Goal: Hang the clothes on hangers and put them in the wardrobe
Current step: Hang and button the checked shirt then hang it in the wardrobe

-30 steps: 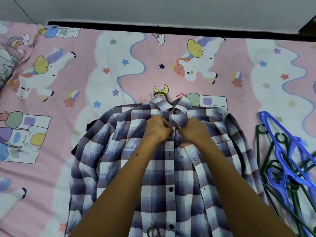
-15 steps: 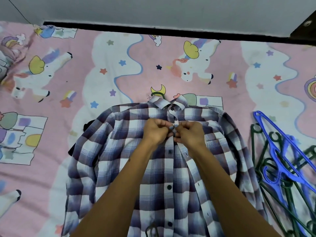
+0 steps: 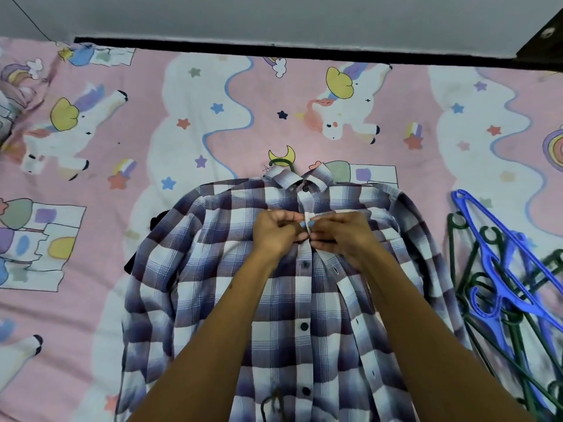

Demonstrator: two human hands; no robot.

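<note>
Pinching the placket at the shirt's (image 3: 213, 269) chest, both hands, left (image 3: 275, 231) and right (image 3: 342, 236), met where its twelve-to-six button line ran, apparently fastening a button.

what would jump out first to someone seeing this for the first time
The plaid shirt spread front-up in the middle of the bed, with the left hand and right hand pinching its button placket just below the collar. Next, the pink unicorn bedsheet under it all, and the tangle of blue and green hangers at the right edge.
</note>
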